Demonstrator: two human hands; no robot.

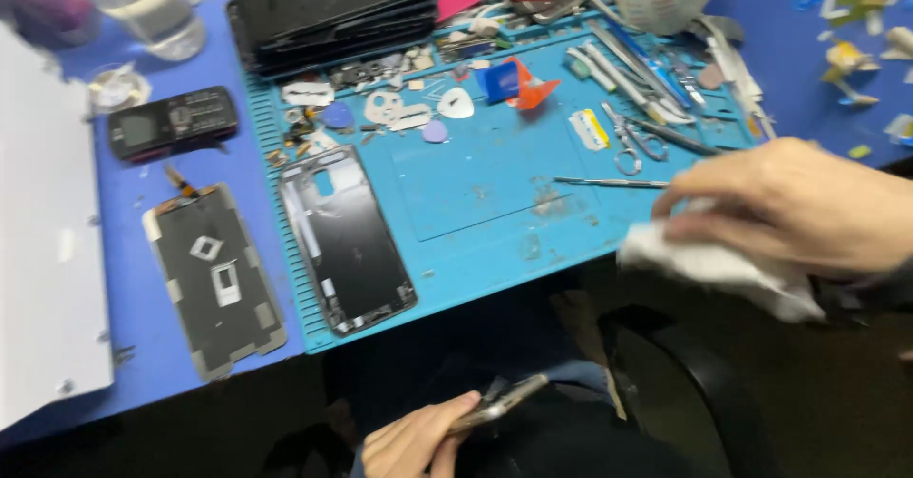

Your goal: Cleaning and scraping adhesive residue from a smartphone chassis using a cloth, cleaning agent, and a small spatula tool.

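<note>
Below the mat edge, left hand (414, 440) grips a blurred phone (499, 404); right hand (799, 207) clutches a cloth (713, 264).

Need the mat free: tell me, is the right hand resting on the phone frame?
No. The right hand holds a white cloth at the mat's edge, apart from the phone frame.

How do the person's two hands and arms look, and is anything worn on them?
Both hands are bare: no gloves, rings or watch show. The right hand ends at a dark sleeve cuff by the picture's edge. The left hand shows no sleeve; its wrist is cut off.

Right hand (799, 207) blurred; left hand (414, 440) cut off below
</note>
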